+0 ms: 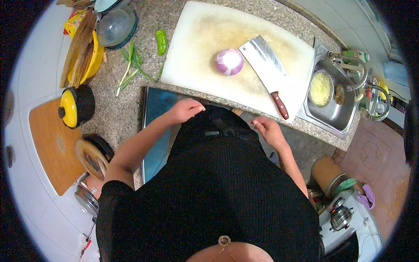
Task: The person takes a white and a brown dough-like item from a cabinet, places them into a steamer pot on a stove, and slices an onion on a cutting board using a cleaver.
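My left hand [188, 110] hovers in front of my dark clothing, just short of the counter's front edge, its fingers curled together with nothing visible in them. On the other side my right hand [269, 130] is likewise loosely closed, below the board's near edge and the cleaver handle. A peeled purple onion [229, 62] sits on the large white cutting board [196, 29]. Right of the onion lies a cleaver [264, 64], its broad blade flat and its riveted reddish-brown handle [280, 105] towards me. Neither hand touches the board.
Left of the board are a green pepper [161, 42], spring onions [131, 67], a glass bowl [117, 28], a yellow basin [95, 62] and a yellow-lidded black pot [77, 106]. A bowl of pale shreds [321, 89] stands in the steel sink [343, 111] under a curved faucet [361, 70].
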Available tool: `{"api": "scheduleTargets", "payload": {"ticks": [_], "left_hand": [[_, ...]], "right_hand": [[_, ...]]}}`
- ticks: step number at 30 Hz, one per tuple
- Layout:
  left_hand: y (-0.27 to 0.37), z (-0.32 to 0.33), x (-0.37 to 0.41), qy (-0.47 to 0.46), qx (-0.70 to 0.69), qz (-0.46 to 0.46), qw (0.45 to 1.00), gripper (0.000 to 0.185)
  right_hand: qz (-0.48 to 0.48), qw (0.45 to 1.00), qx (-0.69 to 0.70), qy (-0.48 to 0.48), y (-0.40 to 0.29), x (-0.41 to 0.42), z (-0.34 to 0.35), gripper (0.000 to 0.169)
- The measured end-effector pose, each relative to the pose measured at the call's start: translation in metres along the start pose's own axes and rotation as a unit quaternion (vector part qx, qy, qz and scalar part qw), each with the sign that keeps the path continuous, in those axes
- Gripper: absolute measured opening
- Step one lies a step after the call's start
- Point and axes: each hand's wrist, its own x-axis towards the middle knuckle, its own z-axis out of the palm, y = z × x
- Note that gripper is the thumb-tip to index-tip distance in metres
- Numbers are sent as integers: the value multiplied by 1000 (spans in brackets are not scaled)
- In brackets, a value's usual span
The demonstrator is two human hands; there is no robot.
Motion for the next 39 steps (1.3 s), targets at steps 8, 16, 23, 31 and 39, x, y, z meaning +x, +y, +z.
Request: {"api": "scheduleTargets", "payload": {"ticks": [8,16,23,31,39], "left_hand": [[42,-1,-10,-186,-106,41,976,31],[65,-66,39,101,-251,-64,961,38],[84,-64,109,189,-189,-102,958,57],[80,-59,125,133,-315,-132,930,77],[71,-43,135,115,-420,-146,888,77]], "right_hand": [[-92,988,74,-101,-21,-15,1,26],[-125,930,-124,322,-30,20,-42,40],[-55,922,-234,305,-17,58,-55,66],[-11,929,-239,281,-10,61,-52,70],[0,946,40,320,-58,28,-76,33]]}}
